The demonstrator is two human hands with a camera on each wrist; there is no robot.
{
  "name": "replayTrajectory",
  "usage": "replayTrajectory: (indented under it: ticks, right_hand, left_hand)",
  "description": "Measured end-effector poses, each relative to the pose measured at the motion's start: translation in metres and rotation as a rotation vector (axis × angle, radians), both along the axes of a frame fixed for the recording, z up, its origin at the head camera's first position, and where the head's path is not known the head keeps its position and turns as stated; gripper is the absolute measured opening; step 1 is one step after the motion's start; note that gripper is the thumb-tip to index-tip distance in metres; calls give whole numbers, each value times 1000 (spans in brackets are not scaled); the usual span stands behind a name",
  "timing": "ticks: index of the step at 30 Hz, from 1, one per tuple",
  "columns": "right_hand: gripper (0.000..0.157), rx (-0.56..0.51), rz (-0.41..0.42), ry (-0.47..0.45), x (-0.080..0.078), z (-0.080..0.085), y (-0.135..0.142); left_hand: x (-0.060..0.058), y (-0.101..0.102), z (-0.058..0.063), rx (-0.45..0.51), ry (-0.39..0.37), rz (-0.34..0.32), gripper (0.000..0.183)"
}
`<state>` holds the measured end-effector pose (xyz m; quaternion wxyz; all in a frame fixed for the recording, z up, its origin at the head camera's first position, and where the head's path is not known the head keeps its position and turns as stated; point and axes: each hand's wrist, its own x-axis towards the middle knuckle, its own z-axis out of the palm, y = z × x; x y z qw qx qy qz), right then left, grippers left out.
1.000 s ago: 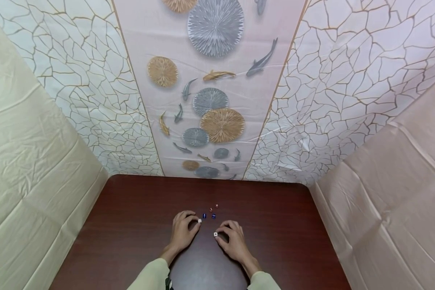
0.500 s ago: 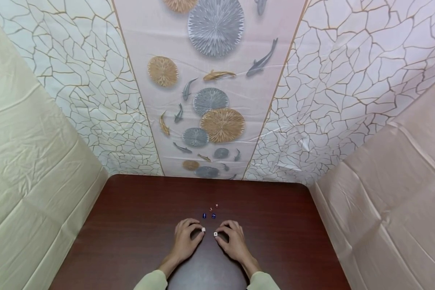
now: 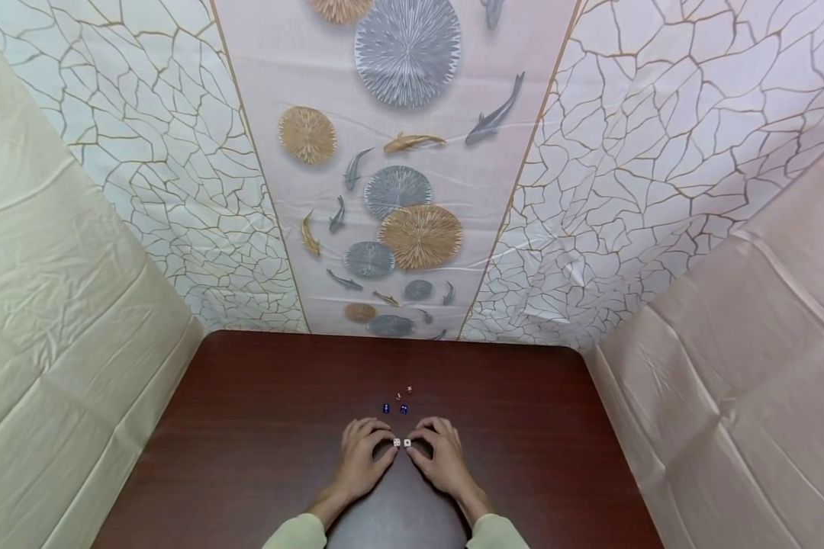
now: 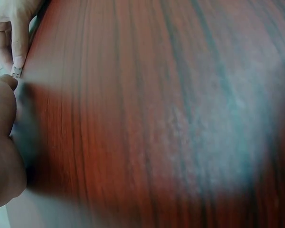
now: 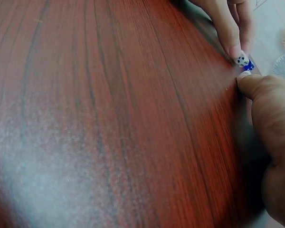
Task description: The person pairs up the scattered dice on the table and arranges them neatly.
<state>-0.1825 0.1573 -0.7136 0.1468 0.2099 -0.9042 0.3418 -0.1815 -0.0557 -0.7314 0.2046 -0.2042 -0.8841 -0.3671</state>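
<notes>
In the head view, my left hand (image 3: 362,461) pinches a white die (image 3: 397,442) between thumb and fingertips. Facing it, my right hand (image 3: 443,457) pinches a second white die (image 3: 407,443) the same way. The two dice sit side by side with hardly any gap, low over the dark red table (image 3: 281,412). From the right wrist, the left hand's die (image 5: 241,59) shows dark pips beside my right thumb (image 5: 270,109). The left wrist view catches a white die (image 4: 16,71) at the right hand's fingertips.
Just beyond the hands lie two blue dice, one left (image 3: 386,409) and one right (image 3: 403,409). Farther back are two small reddish dice, a nearer one (image 3: 399,396) and a farther one (image 3: 409,390). Patterned cloth (image 3: 398,229) hangs behind the table; pale cloth flanks both sides.
My left hand has brought its white die toward me and to the right, up beside the other white die. My right hand has stayed in place.
</notes>
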Motion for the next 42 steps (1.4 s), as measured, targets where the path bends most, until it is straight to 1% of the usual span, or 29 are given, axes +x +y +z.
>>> replayTrajectory:
  ticks: [6,11,16,19,25,29,32,37,40,42]
  right_hand:
    - [20,-6,1,5,-1,0,0]
    - [19,-14,10,-10,-1,0,1]
    - [19,-2,1,19,0,-2,0]
    - [20,3,-3,20,1,-2,0]
    - [19,-8,4,-21,1,0,1]
    - [18,-16,6,-16,1,1,0]
    - [18,-15,6,-12,1,2,0]
    - [18,-22,17,-56,0,2,1]
    - [20,-18,16,-74,0,2,1]
    - [20,-10,14,-74,0,2,1]
  left_hand:
    - [-1,5,-1,-13,-1,14,18]
    - [-1,6,-1,-19,-4,15,19]
    - [0,7,-2,-27,-2,22,19]
    - [0,8,-2,-37,-7,28,19]
    - [0,8,-1,-41,-7,31,19]
    - [-1,8,0,-48,9,36,20]
    - [-1,8,0,-53,3,38,19]
    - [0,7,0,-51,-32,30,18]
    - [0,7,1,-42,-44,23,19]
    - [0,7,2,-42,-38,25,19]
